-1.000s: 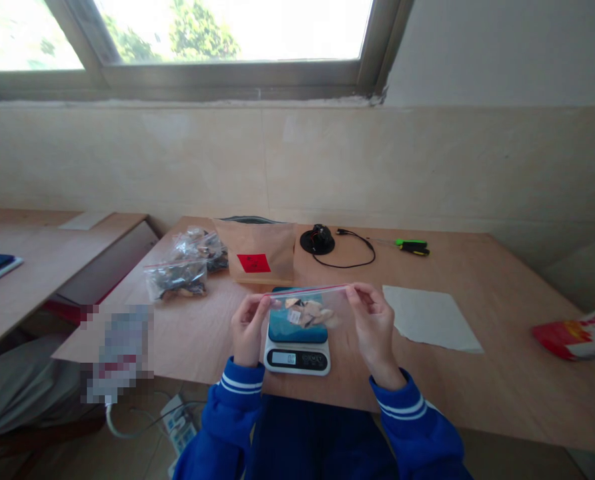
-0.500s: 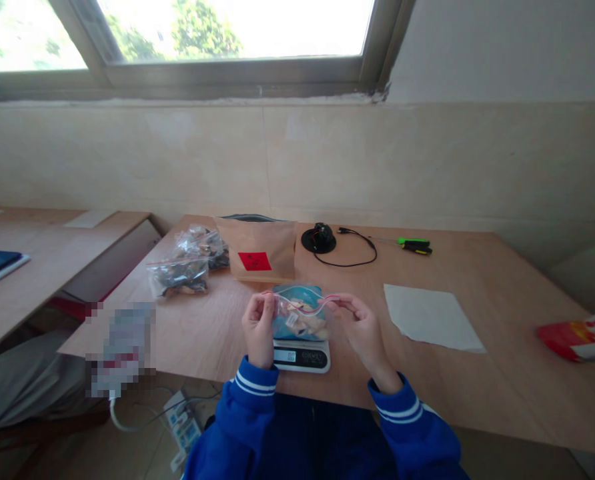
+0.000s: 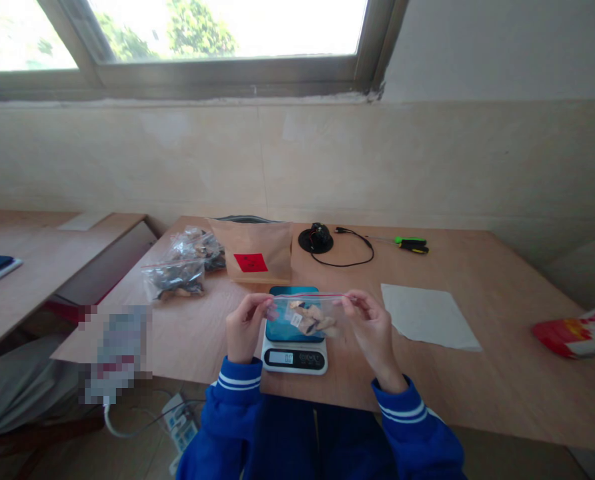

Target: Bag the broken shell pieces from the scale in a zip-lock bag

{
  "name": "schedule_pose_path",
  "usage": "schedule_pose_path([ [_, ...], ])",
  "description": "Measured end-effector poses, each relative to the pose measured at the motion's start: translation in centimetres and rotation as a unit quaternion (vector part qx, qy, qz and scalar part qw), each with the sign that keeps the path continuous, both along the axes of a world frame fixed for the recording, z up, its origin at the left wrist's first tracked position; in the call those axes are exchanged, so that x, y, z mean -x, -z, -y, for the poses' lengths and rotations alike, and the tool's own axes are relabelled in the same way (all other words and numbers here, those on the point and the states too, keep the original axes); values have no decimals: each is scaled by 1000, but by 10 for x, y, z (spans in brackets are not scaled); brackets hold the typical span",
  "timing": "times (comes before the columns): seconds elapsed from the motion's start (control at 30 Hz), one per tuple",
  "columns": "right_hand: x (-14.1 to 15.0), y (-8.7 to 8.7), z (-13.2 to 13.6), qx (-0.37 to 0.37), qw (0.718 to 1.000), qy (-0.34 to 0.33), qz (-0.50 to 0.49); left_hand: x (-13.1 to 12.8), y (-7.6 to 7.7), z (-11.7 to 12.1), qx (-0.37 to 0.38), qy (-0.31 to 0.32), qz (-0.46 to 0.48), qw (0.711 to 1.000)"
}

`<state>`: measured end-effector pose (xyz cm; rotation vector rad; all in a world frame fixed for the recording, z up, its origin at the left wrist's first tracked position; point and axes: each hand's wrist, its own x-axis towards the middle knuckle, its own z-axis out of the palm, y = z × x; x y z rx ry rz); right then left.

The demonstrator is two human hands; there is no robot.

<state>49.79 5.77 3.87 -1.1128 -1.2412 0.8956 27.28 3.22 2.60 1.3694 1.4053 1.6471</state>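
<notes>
Zip bag (image 3: 305, 312) now pulled flat instead of bunched, left hand (image 3: 245, 327) and right hand (image 3: 371, 327) pinching its top corners between closed fingers, just above digital scale (image 3: 293, 359) at 12 o'clock

Digital scale (image 3: 294, 360): teal-blue top, white base, black display strip. Above scale, clear zip bag (image 3: 305, 319) w/ red seal line. Behind scale, brown kraft bag (image 3: 257, 240) w/ red square label. Front of scale, blue sleeves (image 3: 232, 383), white double stripes.
</notes>
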Motion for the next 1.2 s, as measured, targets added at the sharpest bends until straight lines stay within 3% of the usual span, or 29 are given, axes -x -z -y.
schedule_pose_path([
  [0.2,1,6,-2,10,1000,-17,14,-4,-12,-1,-13,-31,-44,998],
  [0.4,5,8,3,3,995,-72,71,-7,-7,-1,11,-62,-24,998],
  [0.53,8,2,7,-13,994,-78,75,1,-8,-1,37,-6,-26,999],
  [0.7,7,-2,10,-40,994,-62,75,10,-20,1,55,46,-123,990],
  [1.0,10,5,22,-30,996,4,88,12,-31,5,-17,84,-288,954],
  [1.2,13,-9,33,-49,982,1,183,27,-46,-1,-29,125,-365,922],
])
